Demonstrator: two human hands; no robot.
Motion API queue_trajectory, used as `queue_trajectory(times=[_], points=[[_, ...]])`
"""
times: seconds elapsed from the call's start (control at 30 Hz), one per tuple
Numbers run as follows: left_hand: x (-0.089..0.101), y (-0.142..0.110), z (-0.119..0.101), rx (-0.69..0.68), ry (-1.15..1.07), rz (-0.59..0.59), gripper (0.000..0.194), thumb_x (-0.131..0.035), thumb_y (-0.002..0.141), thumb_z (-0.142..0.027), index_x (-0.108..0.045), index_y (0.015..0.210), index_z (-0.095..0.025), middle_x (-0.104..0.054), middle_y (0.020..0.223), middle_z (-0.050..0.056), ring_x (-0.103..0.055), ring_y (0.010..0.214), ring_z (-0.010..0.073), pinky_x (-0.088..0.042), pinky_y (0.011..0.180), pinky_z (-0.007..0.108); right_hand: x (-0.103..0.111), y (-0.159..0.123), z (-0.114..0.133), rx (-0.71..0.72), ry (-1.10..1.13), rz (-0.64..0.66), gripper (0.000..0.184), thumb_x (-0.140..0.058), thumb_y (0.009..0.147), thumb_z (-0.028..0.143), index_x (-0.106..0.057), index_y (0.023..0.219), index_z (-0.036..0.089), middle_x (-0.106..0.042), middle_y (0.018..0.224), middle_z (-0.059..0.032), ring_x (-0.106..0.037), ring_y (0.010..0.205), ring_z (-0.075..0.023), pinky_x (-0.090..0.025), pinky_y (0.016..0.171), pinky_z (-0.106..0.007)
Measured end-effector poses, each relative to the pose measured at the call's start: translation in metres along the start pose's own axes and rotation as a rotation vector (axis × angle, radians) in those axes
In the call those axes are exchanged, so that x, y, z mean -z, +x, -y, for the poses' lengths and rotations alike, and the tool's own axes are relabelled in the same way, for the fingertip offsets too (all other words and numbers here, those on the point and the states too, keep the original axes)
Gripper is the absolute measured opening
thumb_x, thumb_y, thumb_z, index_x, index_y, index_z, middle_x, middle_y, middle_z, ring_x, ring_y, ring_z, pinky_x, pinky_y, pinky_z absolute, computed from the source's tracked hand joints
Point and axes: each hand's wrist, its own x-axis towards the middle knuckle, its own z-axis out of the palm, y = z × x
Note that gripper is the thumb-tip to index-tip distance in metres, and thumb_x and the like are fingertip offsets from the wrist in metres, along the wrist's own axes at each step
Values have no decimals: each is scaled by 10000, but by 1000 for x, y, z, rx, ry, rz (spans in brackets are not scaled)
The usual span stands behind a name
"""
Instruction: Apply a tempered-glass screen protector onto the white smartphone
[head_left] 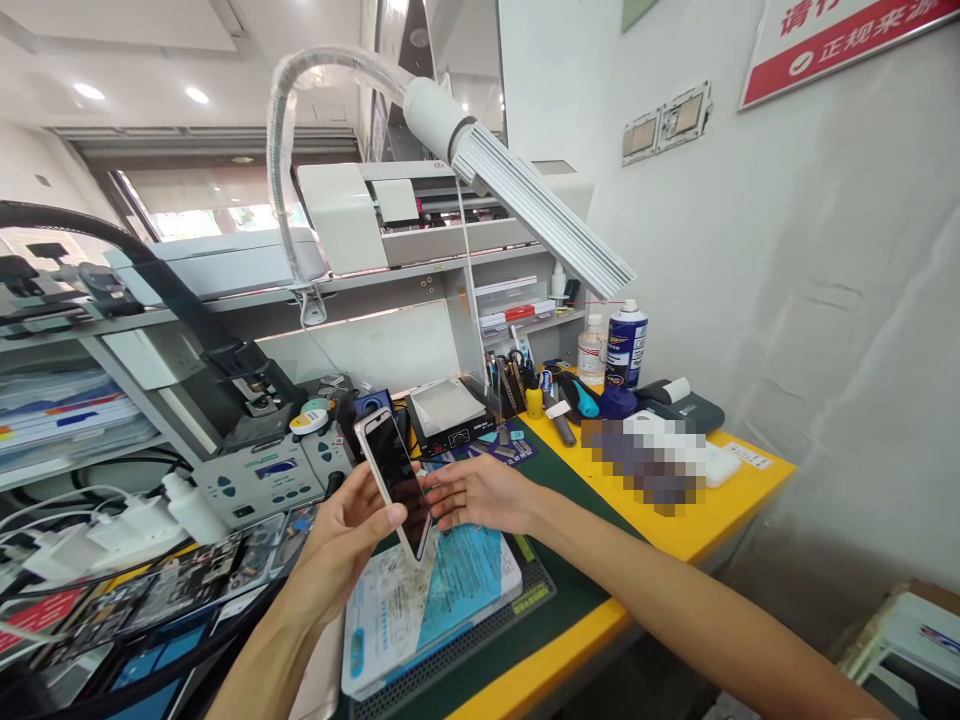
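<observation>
Above the counter (pixel 697 525), the left hand (pixel 341 540) is gripping a phone (pixel 394 480) upright while the right hand (pixel 480 492), grip open, is touching its edge.

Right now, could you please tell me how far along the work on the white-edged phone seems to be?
The white-edged smartphone with the dark screen looks whole and closed, its display unlit. The left hand holds it tilted above the light-blue repair mat, and the right hand touches its edge. No tool is in either hand; tweezers and cutters sit in the tool holder. Whether it was opened before cannot be told.
</observation>
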Motion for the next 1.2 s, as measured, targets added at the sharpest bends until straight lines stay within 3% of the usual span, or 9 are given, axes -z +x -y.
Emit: queue_trajectory(times=[0.33,0.5,0.7,1.2], points=[[-6,-2,-1,-5,6,-33,618,-854,688,-357,-653,1261,-238,-679,1335,114,-552,1309,355,-479,1042,428,-1,-2,1,-5,-10,-10,254,-707,778,218,-722,983,68,-680,798,-54,-635,691,-147,-473,645,-267],[0,1,-1,-5,0,33,530,-845,723,-332,-681,1218,-236,-669,1347,108,-541,1323,341,-433,1097,447,-2,-2,1,-1,-25,-20,242,-692,791,229,-726,983,87,-685,808,-58,-627,688,-145,-454,632,-256],[3,1,3,-51,-17,61,524,-848,736,-286,-679,1230,-251,-676,1335,102,-535,1333,324,-371,1151,458,-3,-4,0,24,-48,-27,252,-686,811,233,-734,992,65,-675,801,-67,-628,706,-148,-460,649,-262],[3,2,4,-53,-29,45,558,-867,711,-292,-684,1236,-250,-680,1329,110,-567,1301,326,-380,1144,453,-3,-3,-2,38,-49,-38,229,-679,812,230,-735,970,73,-679,797,-70,-624,691,-152,-459,649,-271]])
